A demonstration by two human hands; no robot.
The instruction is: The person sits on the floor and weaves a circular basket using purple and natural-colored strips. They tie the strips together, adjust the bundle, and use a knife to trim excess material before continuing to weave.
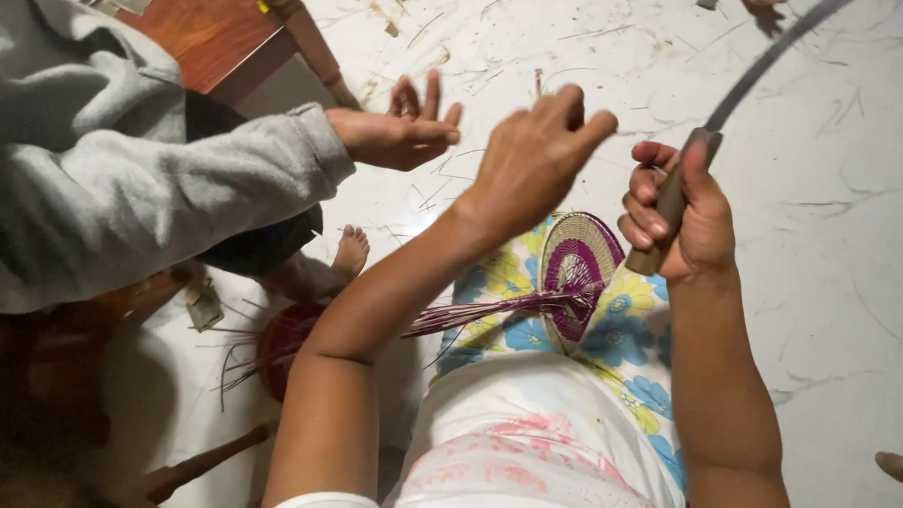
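Observation:
My right hand point(678, 217) is closed around the wooden handle of a long curved blade point(768, 60) that rises to the upper right. My left hand point(535, 152) is raised beside it with fingers pinched together; I cannot tell whether anything thin sits between them. On my flowered lap lies a round woven piece point(576, 263) in purple and cream, with loose purple strands point(469, 313) trailing left. Another person's hand point(401, 132), in a grey sleeve, reaches in from the left with fingers spread.
A second purple woven piece point(283, 343) with loose strands lies on the white floor point(842, 248) at lower left. A red-brown wooden table point(204, 25) stands at the top left. A bare foot point(352, 251) rests near the grey-sleeved person. Scraps litter the floor.

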